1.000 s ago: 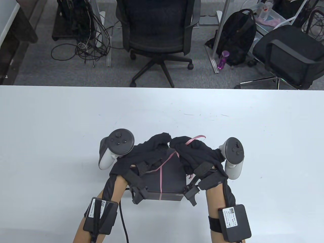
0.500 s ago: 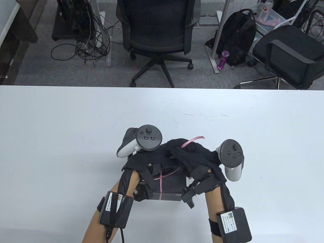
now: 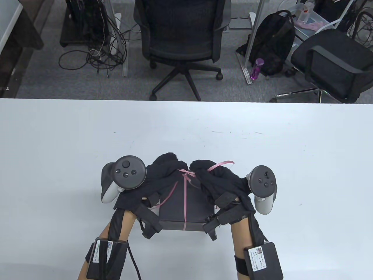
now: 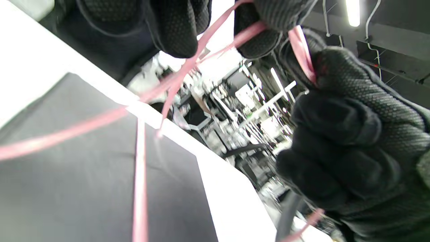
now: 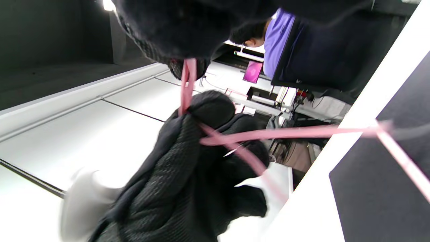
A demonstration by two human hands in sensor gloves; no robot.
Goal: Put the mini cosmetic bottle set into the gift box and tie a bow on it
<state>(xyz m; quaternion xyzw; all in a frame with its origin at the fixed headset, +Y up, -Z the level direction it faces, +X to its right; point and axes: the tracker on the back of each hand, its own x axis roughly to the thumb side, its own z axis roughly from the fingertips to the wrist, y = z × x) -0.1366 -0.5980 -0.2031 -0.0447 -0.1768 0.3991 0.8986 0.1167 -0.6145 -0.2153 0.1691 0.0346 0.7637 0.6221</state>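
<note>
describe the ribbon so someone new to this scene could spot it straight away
On the white table, near the front edge, a black gift box lies between two gloved hands. The pink ribbon runs up its lid, ends pinched by the left hand and right hand. It is the table's only pink thing.

Table view looks down from above; both tilted wrist views sit close, sharing the pink ribbon (image 3: 184, 201) and black box (image 3: 193, 205).

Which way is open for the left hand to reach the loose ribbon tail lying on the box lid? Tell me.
Probably yes, from its own side. The left hand sits just above the ribbon tail on the box, nothing between them, though its fingers already pinch ribbon.
</note>
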